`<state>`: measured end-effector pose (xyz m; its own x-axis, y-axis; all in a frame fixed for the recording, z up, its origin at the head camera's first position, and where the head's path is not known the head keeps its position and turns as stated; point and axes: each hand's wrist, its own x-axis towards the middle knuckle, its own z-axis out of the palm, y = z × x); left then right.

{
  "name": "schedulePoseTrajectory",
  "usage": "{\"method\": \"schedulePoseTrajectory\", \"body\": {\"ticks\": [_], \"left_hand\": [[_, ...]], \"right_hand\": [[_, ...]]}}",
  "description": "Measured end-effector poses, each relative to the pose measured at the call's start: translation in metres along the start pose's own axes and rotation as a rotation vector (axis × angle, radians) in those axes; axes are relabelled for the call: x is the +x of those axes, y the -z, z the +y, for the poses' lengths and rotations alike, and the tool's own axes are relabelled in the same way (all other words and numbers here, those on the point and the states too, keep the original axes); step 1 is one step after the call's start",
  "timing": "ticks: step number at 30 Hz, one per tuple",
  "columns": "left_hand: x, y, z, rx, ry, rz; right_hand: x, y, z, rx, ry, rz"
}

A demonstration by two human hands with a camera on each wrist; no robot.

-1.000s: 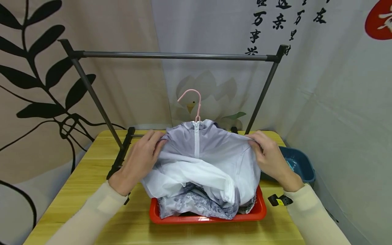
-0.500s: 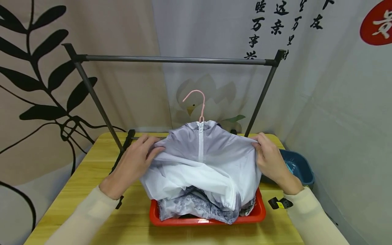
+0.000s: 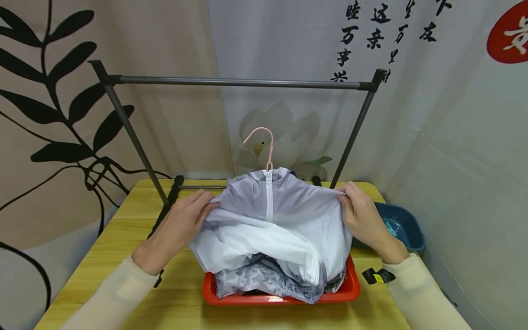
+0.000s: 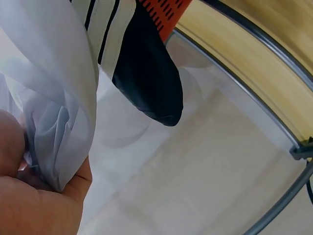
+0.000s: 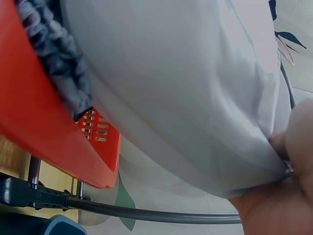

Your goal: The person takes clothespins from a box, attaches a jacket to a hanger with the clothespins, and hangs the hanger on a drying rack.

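A pale grey-and-white zip jacket [image 3: 243,229] lies over a red basket [image 3: 280,299], its front zipper facing me. From its collar rises the hook of a pink hanger [image 3: 270,149]; the rest of the hanger is hidden inside the jacket. My left hand [image 3: 181,224] pinches the jacket's left-side shoulder, and in the left wrist view the cloth folds between thumb and fingers. On the other side my right hand [image 3: 365,220] pinches the opposite shoulder, drawing the fabric taut. Beneath, grey patterned cloth [image 3: 264,279] shows in the basket.
A dark metal clothes rack [image 3: 239,82] stands behind the basket on the wooden table [image 3: 173,293]. A blue bin [image 3: 402,224] sits at the right. In the left wrist view, a dark garment with pale stripes [image 4: 151,68] hangs over the basket's edge.
My left hand has shifted slightly outward along the shoulder and the cloth is spread a little wider. The hanger hook has moved slightly right. Both hands keep hold of the jacket.
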<state>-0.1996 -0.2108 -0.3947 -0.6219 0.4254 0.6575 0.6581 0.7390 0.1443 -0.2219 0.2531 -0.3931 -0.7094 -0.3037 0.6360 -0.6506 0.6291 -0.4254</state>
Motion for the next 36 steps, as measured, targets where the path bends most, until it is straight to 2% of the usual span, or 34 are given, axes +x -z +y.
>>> {"method": "schedulePoseTrajectory", "body": {"ticks": [11,20,25,31,36], "left_hand": [[0.001,-0.001,-0.001,0.021,-0.075,0.039],[0.001,0.000,-0.003,0.049,-0.132,0.044],[0.001,0.001,-0.003,0.077,-0.129,0.048],[0.001,0.005,-0.004,0.079,-0.122,0.068],[0.001,0.006,-0.005,0.070,-0.157,0.121]], "right_hand": [[-0.005,0.006,0.006,-0.032,-0.033,-0.055],[-0.008,0.014,0.012,-0.091,0.023,-0.104],[-0.008,0.024,0.018,-0.096,0.038,-0.144],[-0.011,0.038,0.031,-0.121,-0.035,-0.186],[-0.013,0.050,0.043,-0.150,-0.133,-0.233]]}}
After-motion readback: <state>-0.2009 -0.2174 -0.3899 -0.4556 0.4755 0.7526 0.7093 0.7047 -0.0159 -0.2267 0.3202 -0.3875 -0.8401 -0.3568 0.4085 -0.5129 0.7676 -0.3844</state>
